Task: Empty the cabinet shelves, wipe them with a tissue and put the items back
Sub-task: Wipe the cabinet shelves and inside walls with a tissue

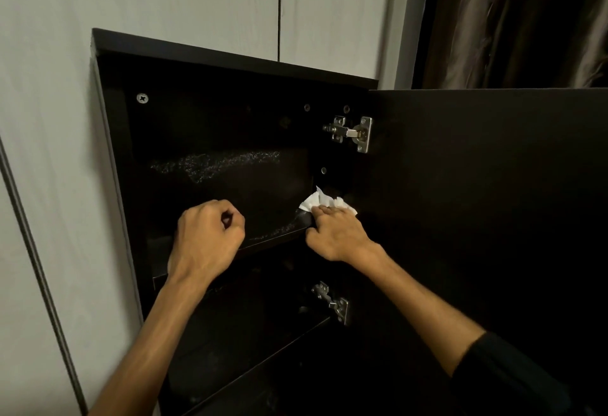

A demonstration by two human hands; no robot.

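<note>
A person's left hand (210, 234) hovers before the upper shelf (263, 218) of a dark wall cabinet (230, 63), fingers curled into a loose fist that holds nothing visible. To its right, the right hand (335, 234) presses a crumpled white tissue (324, 203) onto the shelf's right end, beside the open door (493, 201). The tissue lies just past those fingertips, so the unwiped, dust-streaked length of the shelf runs leftward from it, toward the idle hand.
</note>
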